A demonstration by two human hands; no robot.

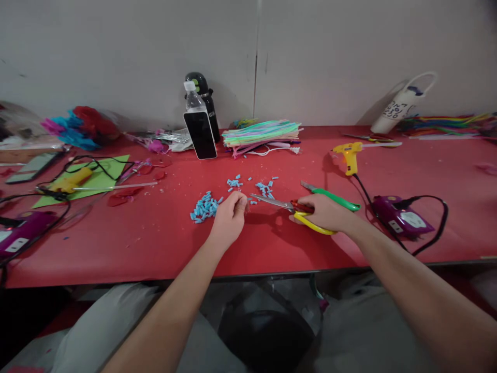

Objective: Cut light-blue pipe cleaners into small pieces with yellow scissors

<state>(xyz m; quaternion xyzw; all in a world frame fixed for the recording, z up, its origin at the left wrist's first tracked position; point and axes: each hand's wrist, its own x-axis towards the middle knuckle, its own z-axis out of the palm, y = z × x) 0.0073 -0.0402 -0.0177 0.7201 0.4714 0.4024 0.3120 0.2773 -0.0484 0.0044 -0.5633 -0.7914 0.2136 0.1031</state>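
Gripping the scissors [276,202] by their red and yellow handles, your right hand [316,211] has its fingers curled closed, and the blades point left toward your left hand [230,215]. The scissors are held above the red bench [155,254], near its front edge. Your left hand is just beside the blade tips, thumb and fingertips pressed together; whether a small piece is pinched between them, you cannot tell.

Just behind the scissors' blades lies a loose scatter of short blue pieces [265,189], with a smaller cluster [234,183] behind and to the left. The biggest blue heap [204,207] is left of the scissors, on the far side of your left hand. Behind the scissors' handles, a green-handled tool [334,198] lies at a slant.

Farther behind the scissors, you have a pastel bundle of pipe cleaners [261,135]; behind and to the left, a smartphone [201,135] stands tilted before a clear plastic bottle [193,99] and a black bottle [210,113]. Right of the scissors are a yellow glue gun [350,157] and a purple power strip [403,217], with a white tumbler [395,111] behind. Well left of the scissors, another yellow glue gun [73,181] rests on a green sheet [111,170].
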